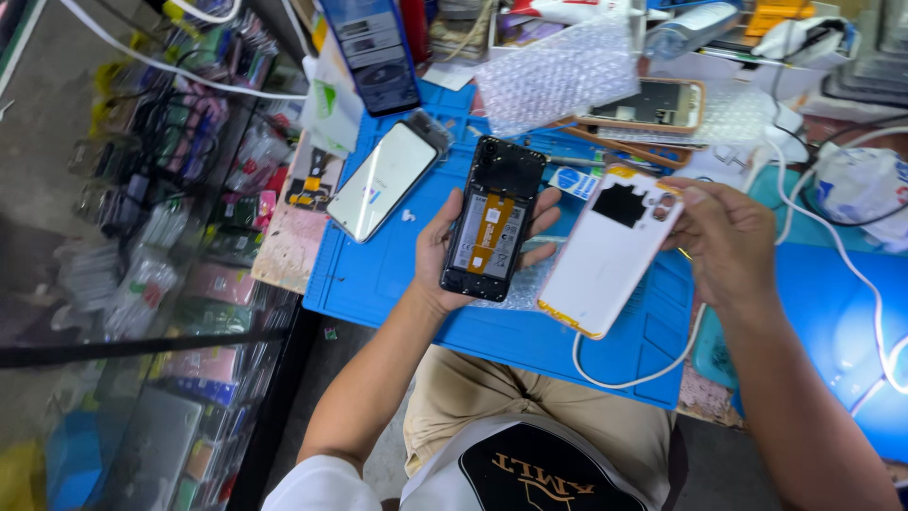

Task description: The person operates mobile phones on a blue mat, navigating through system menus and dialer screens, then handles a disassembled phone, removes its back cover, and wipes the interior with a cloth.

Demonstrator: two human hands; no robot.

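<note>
My left hand (445, 251) grasps an opened phone (494, 220), fingers wrapped behind it, its back uncovered: a black frame with a pale battery crossed by an orange strip, a dark plate over the top end. Just left of that hand a second phone (383, 180) lies screen-up, its glass reflecting light. To the right, my right hand (726, 244) pinches the top corner of the removed back cover (605, 251), white inside with a black patch near the camera cut-out and a yellow edge; cover and phone sit near each other, not touching. Below both hands lies a blue work mat (378, 274) on the desk, a white cable (624, 378) looping under the cover. Beyond my hands sit bubble wrap (558, 71) and another phone (653, 104). Far left, packaged accessories (170, 246) fill a glass showcase.
</note>
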